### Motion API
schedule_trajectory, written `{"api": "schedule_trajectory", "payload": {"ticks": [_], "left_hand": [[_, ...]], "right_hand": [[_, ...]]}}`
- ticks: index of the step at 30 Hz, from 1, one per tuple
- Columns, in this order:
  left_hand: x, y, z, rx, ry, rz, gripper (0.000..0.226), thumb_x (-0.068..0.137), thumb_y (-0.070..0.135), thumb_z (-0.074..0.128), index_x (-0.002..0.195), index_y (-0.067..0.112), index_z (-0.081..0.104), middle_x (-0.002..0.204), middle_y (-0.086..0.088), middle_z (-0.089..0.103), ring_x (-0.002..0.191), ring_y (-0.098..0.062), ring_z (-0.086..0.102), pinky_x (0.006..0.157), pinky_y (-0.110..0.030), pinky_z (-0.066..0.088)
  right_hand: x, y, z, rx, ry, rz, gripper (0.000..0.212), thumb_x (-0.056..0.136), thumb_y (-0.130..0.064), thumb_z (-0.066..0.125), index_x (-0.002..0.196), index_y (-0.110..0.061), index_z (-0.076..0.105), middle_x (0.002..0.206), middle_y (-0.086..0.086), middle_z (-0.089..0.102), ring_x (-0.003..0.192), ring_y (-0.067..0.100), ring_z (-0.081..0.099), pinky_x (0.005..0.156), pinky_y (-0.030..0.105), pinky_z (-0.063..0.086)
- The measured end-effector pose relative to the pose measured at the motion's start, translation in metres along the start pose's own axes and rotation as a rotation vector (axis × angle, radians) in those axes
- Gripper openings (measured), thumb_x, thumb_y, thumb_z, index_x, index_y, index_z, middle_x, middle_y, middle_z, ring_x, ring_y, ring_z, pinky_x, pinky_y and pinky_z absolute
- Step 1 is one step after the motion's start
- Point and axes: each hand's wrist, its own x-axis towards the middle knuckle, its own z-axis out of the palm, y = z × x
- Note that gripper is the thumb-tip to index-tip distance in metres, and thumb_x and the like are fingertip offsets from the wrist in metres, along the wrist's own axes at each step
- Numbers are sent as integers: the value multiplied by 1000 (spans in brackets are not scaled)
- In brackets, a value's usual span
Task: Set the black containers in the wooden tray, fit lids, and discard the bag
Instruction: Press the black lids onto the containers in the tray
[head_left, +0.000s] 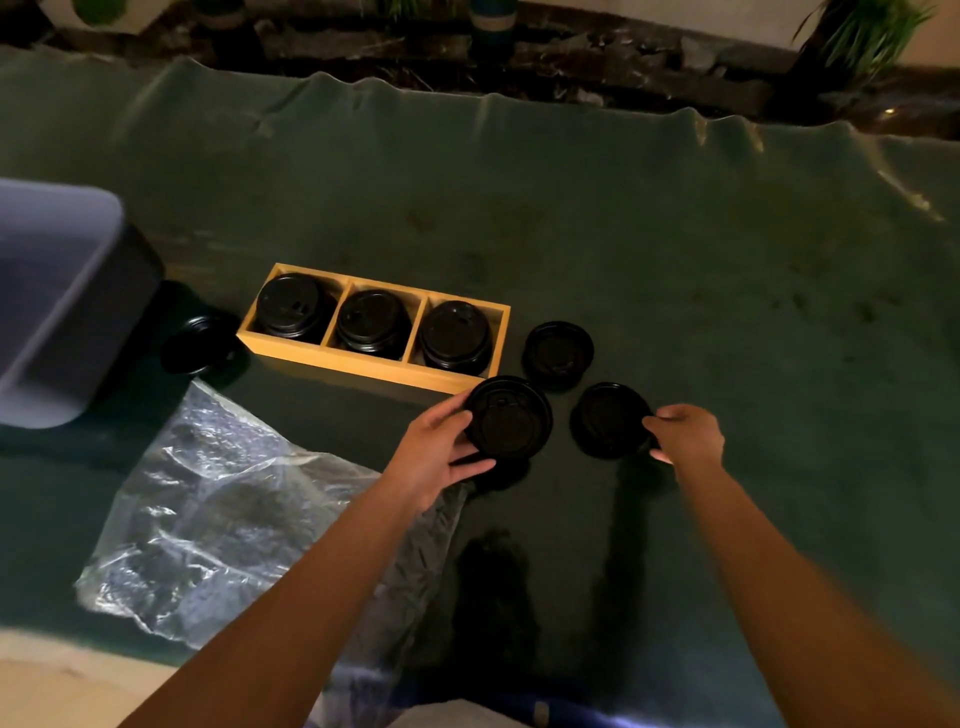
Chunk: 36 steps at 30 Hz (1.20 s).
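A wooden tray with three compartments sits mid-table; each compartment holds a black container with a lid on: left, middle, right. My left hand grips a black lidded container just in front of the tray's right end. My right hand holds the edge of a black lid lying to the right. Another black lid lies beyond them. One more black lid rests left of the tray. The clear plastic bag lies crumpled at the front left.
A grey bin stands at the left edge of the dark green cloth that covers the table. Plants and dark rocks run along the far side. The table's near edge is at the bottom left.
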Motion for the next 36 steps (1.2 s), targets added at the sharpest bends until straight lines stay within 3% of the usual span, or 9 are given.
{"api": "schedule_trajectory", "payload": {"ticks": [2, 7, 11, 14, 17, 22, 27, 31, 36], "left_hand": [[1, 0, 0, 4, 36, -7, 28, 96, 13, 42, 113, 29, 58, 100, 1, 67, 91, -21, 67, 61, -33, 59], [1, 2, 4, 44, 73, 8, 30, 96, 12, 41, 119, 27, 55, 115, -8, 62, 99, -25, 64, 61, -32, 59], [0, 0, 13, 65, 61, 15, 31, 96, 14, 42, 121, 27, 55, 121, -8, 60, 100, -24, 64, 61, -30, 59], [-1, 1, 19, 54, 28, 19, 29, 96, 14, 41, 106, 35, 60, 116, -1, 62, 96, -22, 66, 61, -31, 59], [-1, 2, 21, 63, 28, 32, 29, 97, 16, 40, 101, 36, 61, 111, 1, 64, 95, -22, 66, 61, -31, 59], [-3, 2, 23, 67, 38, 16, 22, 94, 33, 47, 112, 30, 59, 114, -4, 64, 100, -22, 65, 60, -31, 58], [-4, 3, 23, 124, 43, 66, 31, 92, 10, 52, 113, 32, 55, 107, -2, 63, 97, -20, 65, 65, -31, 60], [-4, 3, 15, 64, 84, 62, 33, 93, 7, 48, 117, 28, 55, 112, -4, 62, 94, -19, 65, 63, -32, 59], [-5, 2, 3, 48, 135, 83, 31, 92, 8, 50, 108, 33, 58, 118, -6, 61, 99, -22, 63, 61, -31, 59]], "right_hand": [[-2, -2, -1, 41, 2, -8, 10, 82, -6, 64, 92, -4, 63, 102, 23, 67, 76, 26, 62, 72, 39, 56], [-20, -31, -1, 229, -49, -171, 6, 83, -8, 62, 80, -6, 66, 78, 12, 63, 66, 17, 59, 65, 29, 53], [-52, -50, 17, 288, -228, -321, 22, 80, -8, 64, 62, -20, 62, 69, -3, 63, 58, -3, 59, 60, 14, 49], [-63, -49, 34, 242, -294, -347, 22, 80, -10, 65, 62, -21, 61, 81, -1, 68, 79, 10, 63, 77, 29, 51], [-66, -48, 45, 198, -253, -399, 25, 79, -11, 66, 60, -25, 59, 78, -1, 67, 79, 16, 63, 76, 36, 50], [-70, -48, 57, 115, -171, -487, 25, 78, -14, 65, 58, -28, 57, 72, -1, 66, 75, 16, 63, 75, 36, 50], [-73, -49, 62, 71, -156, -552, 23, 78, -18, 66, 60, -30, 57, 66, -11, 62, 66, 6, 59, 65, 24, 44], [-63, -51, 58, 302, -301, -365, 13, 80, -31, 67, 71, -26, 61, 76, -3, 64, 64, 9, 61, 57, 24, 51], [-22, -60, 44, 539, -146, 41, 17, 88, -23, 60, 96, -9, 54, 95, 10, 54, 83, 23, 59, 73, 34, 54]]}}
